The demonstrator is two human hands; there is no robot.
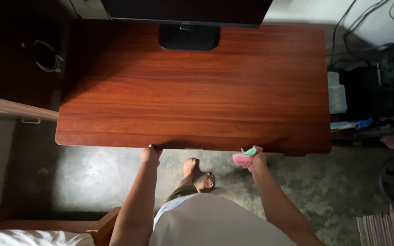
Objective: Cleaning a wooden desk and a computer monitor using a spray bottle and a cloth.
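Observation:
A reddish-brown wooden desk (pixel 192 95) fills the middle of the view. My left hand (pixel 151 154) grips its near edge, fingers curled under the board. My right hand (pixel 252 159) is at the same edge further right, closed around a crumpled pink and green cloth (pixel 245 156). A dark monitor (pixel 185 11) on a black stand (pixel 189 37) sits at the desk's far edge.
Bare concrete floor (pixel 83 177) lies under the desk, with my bare feet (pixel 198 175) on it. Cables and dark clutter (pixel 370 86) crowd the right side. A striped mat (pixel 379 230) lies at the lower right, and a wooden chair arm (pixel 103 225) at the lower left.

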